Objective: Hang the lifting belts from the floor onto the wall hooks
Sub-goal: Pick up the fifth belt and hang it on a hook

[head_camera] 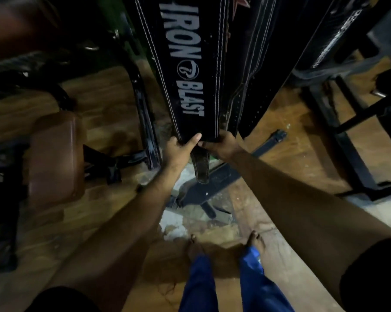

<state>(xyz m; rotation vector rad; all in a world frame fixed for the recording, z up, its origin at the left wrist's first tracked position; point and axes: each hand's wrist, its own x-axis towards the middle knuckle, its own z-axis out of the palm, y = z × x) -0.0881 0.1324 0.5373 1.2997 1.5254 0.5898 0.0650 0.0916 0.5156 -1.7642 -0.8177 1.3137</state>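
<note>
Steadying a hung lifting belt (185, 70): left hand (178, 149) and right hand (221, 145) pinching its lower end above the floor (280, 140). Next, likely: letting go, checking the hang.

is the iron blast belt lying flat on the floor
No, the Iron Blast belt hangs upright, with the left hand and right hand gripping its lower end.

Top edge cuts off the black stitched leather belt w/ white "IRON BLAST" lettering (185, 64), so whatever it hangs from is out of view. Right of it, a second black belt w/ pale print (338, 34) is too blurred to read. Left of it, dark gym equipment (21, 70) is lost in shadow.
</note>
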